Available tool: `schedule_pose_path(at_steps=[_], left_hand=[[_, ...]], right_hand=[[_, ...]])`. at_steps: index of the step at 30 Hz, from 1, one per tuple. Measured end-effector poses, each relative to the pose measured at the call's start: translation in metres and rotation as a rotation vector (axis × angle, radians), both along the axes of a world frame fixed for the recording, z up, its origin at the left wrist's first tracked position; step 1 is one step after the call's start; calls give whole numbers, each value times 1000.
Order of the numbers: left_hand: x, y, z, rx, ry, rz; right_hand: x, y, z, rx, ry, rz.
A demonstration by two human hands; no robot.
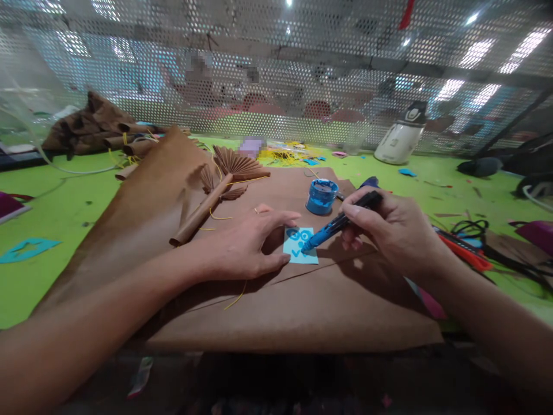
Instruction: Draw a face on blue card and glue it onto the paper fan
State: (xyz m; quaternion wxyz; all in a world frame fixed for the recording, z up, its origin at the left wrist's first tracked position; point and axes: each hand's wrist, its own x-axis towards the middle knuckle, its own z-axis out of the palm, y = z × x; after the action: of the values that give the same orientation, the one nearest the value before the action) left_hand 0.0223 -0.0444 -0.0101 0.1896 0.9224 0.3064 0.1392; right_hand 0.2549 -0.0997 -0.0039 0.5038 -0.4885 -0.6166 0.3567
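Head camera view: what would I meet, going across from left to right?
Blue paper with a star shape, rolled brown paper tube, left hand, light-blue paper square with drawn marks, blue-stained jar, right hand gripping a pen, orange-red object.

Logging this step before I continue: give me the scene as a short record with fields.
Left hand: at the left edge of the light-blue square
Right hand: holding a blue-tipped pen, tip at the square
Square: marked in blue, lying on brown paper
Jar: blue-stained, beyond the square
Left of jar: pleated fan, rolled tube
Back right: white bottle
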Motion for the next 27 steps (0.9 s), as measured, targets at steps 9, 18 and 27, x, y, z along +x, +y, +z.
schedule_pose_path(at_steps=[9,18,27], left_hand=[[1,0,1,22,54,-10],[2,1,-1,33,37,-18],[1,-1,2,18,56,-8]], right_hand=[[4,-2,-1,7,2,9],[4,-2,-2,25,0,19],[4,-3,1,21,-61,4]])
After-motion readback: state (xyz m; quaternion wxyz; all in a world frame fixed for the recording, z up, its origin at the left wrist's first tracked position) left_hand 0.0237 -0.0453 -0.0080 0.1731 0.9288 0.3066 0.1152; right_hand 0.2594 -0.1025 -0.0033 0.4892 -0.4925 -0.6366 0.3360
